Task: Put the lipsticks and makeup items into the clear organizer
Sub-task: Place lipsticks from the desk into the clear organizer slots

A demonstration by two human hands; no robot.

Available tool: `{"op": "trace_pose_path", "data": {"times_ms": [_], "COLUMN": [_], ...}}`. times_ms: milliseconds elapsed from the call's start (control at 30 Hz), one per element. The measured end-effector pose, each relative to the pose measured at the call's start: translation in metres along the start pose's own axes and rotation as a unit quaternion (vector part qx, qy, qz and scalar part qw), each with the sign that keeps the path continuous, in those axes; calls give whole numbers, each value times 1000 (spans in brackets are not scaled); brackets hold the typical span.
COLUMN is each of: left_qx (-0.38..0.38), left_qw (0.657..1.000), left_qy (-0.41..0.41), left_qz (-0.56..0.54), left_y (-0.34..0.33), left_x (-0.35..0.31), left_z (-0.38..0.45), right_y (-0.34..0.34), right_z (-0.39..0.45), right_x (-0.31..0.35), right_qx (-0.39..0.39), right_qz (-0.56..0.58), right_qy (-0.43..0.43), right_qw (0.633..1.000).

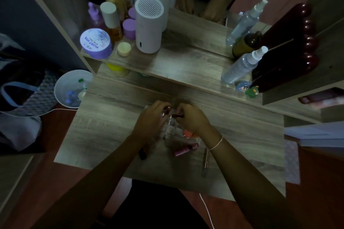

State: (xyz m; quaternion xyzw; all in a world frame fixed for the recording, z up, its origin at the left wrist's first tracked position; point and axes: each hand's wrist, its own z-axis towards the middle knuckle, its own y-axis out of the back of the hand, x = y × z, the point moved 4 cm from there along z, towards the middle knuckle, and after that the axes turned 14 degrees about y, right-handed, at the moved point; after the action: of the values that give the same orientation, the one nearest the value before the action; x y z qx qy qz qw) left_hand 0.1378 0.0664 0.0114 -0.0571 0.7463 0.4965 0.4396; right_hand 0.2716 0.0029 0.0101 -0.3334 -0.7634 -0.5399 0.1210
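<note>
The clear organizer (pixel 172 126) sits on the wooden desk (pixel 104 117), mostly hidden under my hands. My left hand (pixel 151 120) holds a rose-gold-capped lipstick (pixel 166 110) over the organizer's far cells. My right hand (pixel 191 117) grips a dark red lipstick (pixel 177 116) lying sideways above the cells. An orange round item (pixel 188 133) shows beside the organizer under my right wrist. A pink lip gloss tube (pixel 186 149) lies in front of the organizer. A black lipstick (pixel 142 153) lies by my left forearm, and a slim silver pen-like item (pixel 205 161) by my right forearm.
A raised shelf (pixel 176 65) behind holds a white cylinder device (pixel 149 26), a purple jar (pixel 95 42), bottles and spray bottles (pixel 243 65). A mirror stands at the back. A white bin (pixel 70 87) sits left of the desk; a white cable (pixel 206 210) hangs in front.
</note>
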Motion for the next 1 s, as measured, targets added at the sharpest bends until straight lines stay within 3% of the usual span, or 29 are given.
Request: {"op": "trace_pose_path", "data": {"times_ms": [667, 1000], "left_qx": [8, 7], "left_qw": [1000, 1000], "left_qy": [-5, 8], "left_qz": [11, 5], "left_y": [0, 1], "left_x": [5, 10], "left_z": [-3, -4], "right_y": [3, 0], "right_z": [0, -2], "right_x": [8, 14], "right_qx": [-18, -63], "right_qz": [-44, -53], "right_qy": [4, 21], "right_qw": [999, 996]}}
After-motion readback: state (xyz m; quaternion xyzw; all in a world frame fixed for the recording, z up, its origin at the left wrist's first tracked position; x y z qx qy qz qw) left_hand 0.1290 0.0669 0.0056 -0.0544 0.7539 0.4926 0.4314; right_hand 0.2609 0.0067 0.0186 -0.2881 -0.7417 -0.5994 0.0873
